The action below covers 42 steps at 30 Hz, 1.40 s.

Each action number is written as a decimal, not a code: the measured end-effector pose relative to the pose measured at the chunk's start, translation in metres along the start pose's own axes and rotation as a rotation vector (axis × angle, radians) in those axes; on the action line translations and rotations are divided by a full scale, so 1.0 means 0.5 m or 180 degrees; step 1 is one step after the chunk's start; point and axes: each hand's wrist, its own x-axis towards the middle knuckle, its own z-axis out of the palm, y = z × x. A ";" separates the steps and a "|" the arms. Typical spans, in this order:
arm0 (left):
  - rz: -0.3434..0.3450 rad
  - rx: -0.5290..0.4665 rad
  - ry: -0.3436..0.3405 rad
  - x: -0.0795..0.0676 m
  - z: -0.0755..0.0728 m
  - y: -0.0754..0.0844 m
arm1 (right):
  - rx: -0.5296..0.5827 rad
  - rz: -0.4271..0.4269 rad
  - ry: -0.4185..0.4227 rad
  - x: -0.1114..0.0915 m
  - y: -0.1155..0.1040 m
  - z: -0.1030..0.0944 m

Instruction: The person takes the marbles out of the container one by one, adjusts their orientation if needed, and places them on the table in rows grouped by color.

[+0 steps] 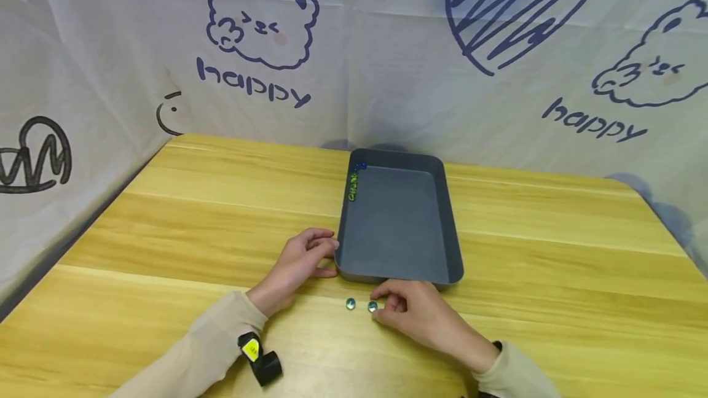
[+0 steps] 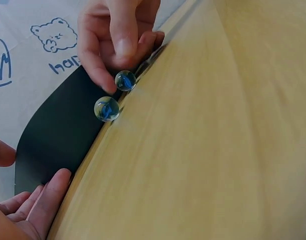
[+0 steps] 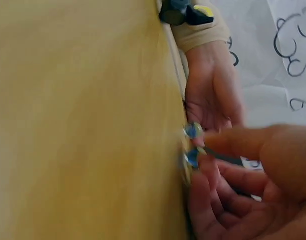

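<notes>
2 marbles (image 1: 351,304) before tray (image 1: 395,220), tray on table (image 1: 553,250)

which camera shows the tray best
The head view: it shows nearly the whole tray from above, with small marbles inside along its left side. The left wrist view shows only part of its outside, partly covered by the left hand and right hand. The right wrist view seems to show just slivers.

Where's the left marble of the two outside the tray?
In the head view, the left marble lies on the table just below the tray, near its left corner, with the right marble beside it at the right hand.
</notes>
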 end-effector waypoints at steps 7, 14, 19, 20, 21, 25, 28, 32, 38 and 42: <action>0.0058 -0.0012 -0.0036 0.003 0.003 0.012 | 0.0002 -0.0072 0.0142 -0.011 -0.034 -0.061; 0.0127 -0.0010 -0.0050 0.008 0.001 0.021 | 0.0056 0.0233 0.0541 0.051 -0.057 -0.177; 0.0157 -0.0020 -0.0021 0.011 -0.004 0.024 | 0.0056 0.0288 0.0551 0.159 -0.053 -0.254; 0.0160 -0.0014 -0.0027 0.011 -0.005 0.024 | 0.0074 0.0277 0.0541 0.182 -0.050 -0.265; 0.0163 -0.0013 -0.0033 0.012 -0.006 0.024 | 0.0088 0.0269 0.0535 0.204 -0.048 -0.274; 0.0168 -0.0001 -0.0015 0.013 -0.008 0.024 | 0.0248 0.0279 0.0612 0.281 -0.034 -0.287; 0.0177 -0.0006 0.0006 0.015 -0.009 0.025 | 0.0361 0.0311 0.0675 0.328 -0.020 -0.276; 0.0150 -0.0012 0.0035 0.007 -0.006 0.014 | 0.0434 0.0385 0.0670 0.380 0.011 -0.232; 0.0096 -0.0029 -0.0004 -0.011 0.004 -0.013 | 0.0292 0.0581 0.0685 0.422 0.069 -0.160; 0.0178 -0.0012 0.0030 -0.009 0.003 -0.004 | 0.0327 0.0606 0.0742 0.436 0.069 -0.150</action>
